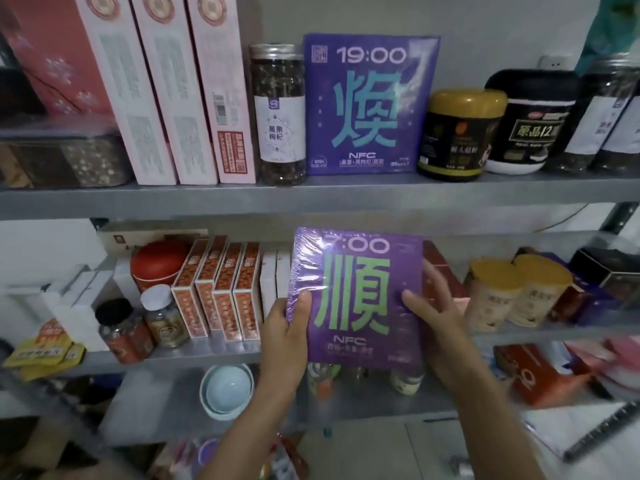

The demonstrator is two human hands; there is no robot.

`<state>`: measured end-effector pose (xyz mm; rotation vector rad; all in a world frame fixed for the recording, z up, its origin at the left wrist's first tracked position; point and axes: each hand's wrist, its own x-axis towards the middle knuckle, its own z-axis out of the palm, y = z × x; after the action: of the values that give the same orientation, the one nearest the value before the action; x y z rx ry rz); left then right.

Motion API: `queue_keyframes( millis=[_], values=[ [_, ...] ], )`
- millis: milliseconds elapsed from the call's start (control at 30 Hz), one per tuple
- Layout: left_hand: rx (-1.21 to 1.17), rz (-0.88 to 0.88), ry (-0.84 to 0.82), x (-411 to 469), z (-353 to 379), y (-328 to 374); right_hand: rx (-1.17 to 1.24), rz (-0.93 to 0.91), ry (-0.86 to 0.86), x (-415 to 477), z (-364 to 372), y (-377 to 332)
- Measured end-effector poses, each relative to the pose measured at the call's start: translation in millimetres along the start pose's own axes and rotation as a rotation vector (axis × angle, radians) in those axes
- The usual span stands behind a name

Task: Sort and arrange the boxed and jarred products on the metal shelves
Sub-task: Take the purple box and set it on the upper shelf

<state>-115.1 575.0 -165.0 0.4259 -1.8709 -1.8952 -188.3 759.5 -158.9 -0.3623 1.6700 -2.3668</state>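
While a matching purple 19:00 box (370, 105) stands at upper centre, left hand (284, 332) and right hand (438, 317) grip the purple shrink-wrapped 7:00 box (356, 296) by its side edges at lower centre; stiff, likely light, its film probably slippery.

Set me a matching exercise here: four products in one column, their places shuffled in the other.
1. purple 19:00 box
2. purple 7:00 box
3. gold-lidded jar
4. red tin

A. held between left hand and right hand
B. upper shelf, just right of tall clear jar
C. middle shelf, left of orange boxes
D. upper shelf, just left of black tub

Pairs: 1-B, 2-A, 3-D, 4-C
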Motion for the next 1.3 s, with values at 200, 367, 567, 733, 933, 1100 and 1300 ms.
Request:
queue_keyframes(
  millis=[200, 367, 567, 733, 933, 1100, 1300],
  values=[
    [0.041, -0.126, -0.003, -9.4, -0.2, -14.4, 0.062, 0.241, -0.046, -11.9, -11.1, 41.1],
    [0.373, 0.012, -0.147, -13.2, -4.5, -22.3, 0.110, 0.277, 0.026, -13.6, -13.3, 45.9],
    [1.299, 0.962, -0.247, -21.6, -3.7, -40.3, 0.235, 0.322, 0.145, -13.3, -13.3, 33.9],
    [1.151, 1.085, -0.049, -10.8, 3.7, -41.5, 0.287, 0.383, 0.122, -25.3, -2.6, 24.1],
    [0.928, 1.015, -0.030, -8.1, 6.3, -43.6, 0.406, 0.329, 0.336, -17.0, -19.6, 17.6],
    [0.669, 0.835, -0.091, -20.3, 18.2, -43.3, 0.413, -0.011, 0.490, 13.9, -24.0, 12.5],
    [0.257, 0.230, -0.309, -24.6, 23.6, -37.0, 0.370, -0.125, 0.601, 36.4, -17.1, -2.0]
  ],
)
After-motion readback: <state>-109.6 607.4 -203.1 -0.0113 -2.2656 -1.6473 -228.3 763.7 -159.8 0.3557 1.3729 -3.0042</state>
